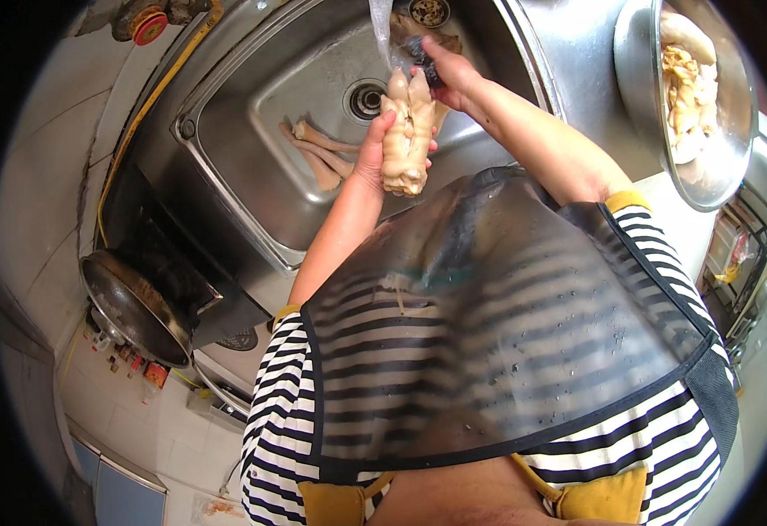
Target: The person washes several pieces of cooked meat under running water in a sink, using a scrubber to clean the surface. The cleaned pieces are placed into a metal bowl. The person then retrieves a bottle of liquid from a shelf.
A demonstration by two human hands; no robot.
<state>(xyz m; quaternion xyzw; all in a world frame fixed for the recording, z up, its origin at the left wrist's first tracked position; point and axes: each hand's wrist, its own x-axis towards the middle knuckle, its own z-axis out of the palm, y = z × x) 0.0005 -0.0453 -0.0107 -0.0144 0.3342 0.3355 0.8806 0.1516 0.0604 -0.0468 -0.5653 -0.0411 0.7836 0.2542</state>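
My left hand [375,146] grips a pale pig's trotter [404,141] over the steel sink [245,138], its cloven toes pointing at the running water [381,29]. Beside those toes my right hand [452,72] is closed on a dark scouring pad [423,60]. Several long, thin pieces that look like bone or tail [324,154] lie on the sink floor, left of the drain [367,100]. More brownish pieces [449,43] rest behind my right hand, partly hidden by it.
A large steel bowl [636,85] holding pale meat pieces stands on the counter at the right. A dark wok [137,309] is at the lower left, beyond the sink's edge. A yellow hose [153,98] runs along the wall on the left.
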